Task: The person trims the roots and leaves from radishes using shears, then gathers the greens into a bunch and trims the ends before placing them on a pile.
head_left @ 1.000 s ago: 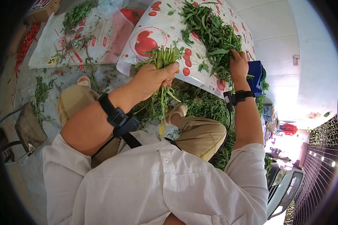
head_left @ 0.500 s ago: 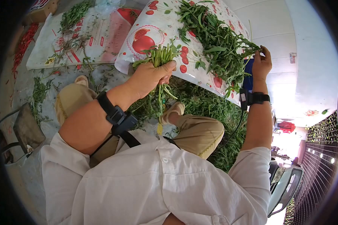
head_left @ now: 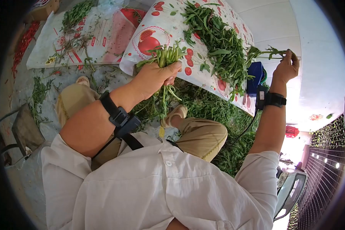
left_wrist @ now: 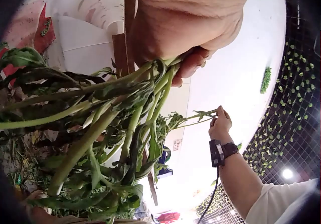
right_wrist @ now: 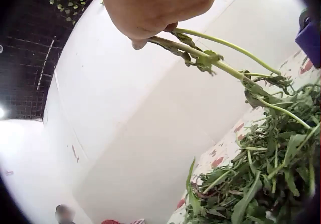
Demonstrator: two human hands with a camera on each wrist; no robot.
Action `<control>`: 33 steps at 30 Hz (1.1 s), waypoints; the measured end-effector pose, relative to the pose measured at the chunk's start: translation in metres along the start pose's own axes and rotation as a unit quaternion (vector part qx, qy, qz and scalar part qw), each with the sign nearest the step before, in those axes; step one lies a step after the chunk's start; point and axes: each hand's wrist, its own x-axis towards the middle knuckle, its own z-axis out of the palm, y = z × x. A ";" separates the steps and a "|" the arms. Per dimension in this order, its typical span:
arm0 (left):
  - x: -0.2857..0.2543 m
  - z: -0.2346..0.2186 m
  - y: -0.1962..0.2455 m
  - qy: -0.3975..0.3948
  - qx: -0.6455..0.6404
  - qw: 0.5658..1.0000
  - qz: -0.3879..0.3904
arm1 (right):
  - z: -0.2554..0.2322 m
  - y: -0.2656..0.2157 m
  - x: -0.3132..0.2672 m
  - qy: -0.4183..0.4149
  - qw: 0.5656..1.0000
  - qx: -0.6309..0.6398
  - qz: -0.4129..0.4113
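Observation:
In the head view my left hand (head_left: 155,79) grips a bunch of leafy green stems (head_left: 166,55), the stem ends poking up above the fist. Below it, leaves and more stems hang down, large in the left wrist view. My right hand (head_left: 286,70), out to the right, pinches the end of a long leafy stem (right_wrist: 225,68). A second thin stalk runs beside it. Their leafy ends reach back to a heap of greens (head_left: 222,50) on a tabletop with a cherry-print cover (head_left: 161,32).
A blue container (head_left: 255,76) stands by the table's right edge. Under the table more greens (head_left: 233,134) cover the floor. To the left, a white sack (head_left: 42,50) bears scattered sprigs, with red peppers (head_left: 23,44) beside it. A white wall (head_left: 322,57) rises at right.
My right hand has moved from the heap outward to the right, drawing a stem out from the greens. The left hand keeps its grip on the bunch in nearly the same spot.

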 end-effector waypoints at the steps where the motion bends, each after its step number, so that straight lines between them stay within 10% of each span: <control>1: 0.000 0.000 0.000 0.002 0.001 1.000 -0.001 | 0.002 -0.009 -0.001 0.007 1.000 0.001 0.015; 5: -0.001 0.003 0.003 0.012 0.005 1.000 -0.011 | 0.006 -0.007 -0.004 -0.122 0.991 0.044 0.045; 9: -0.001 0.001 0.000 0.004 0.004 1.000 0.001 | 0.008 -0.014 -0.002 -0.029 0.993 0.108 0.022; 12: -0.001 0.001 0.002 0.001 0.009 1.000 -0.007 | 0.011 -0.011 -0.011 -0.178 0.983 0.036 -0.001; 33: 0.001 -0.004 0.006 0.032 -0.006 0.999 0.041 | -0.015 -0.127 -0.048 -0.091 0.964 0.235 0.084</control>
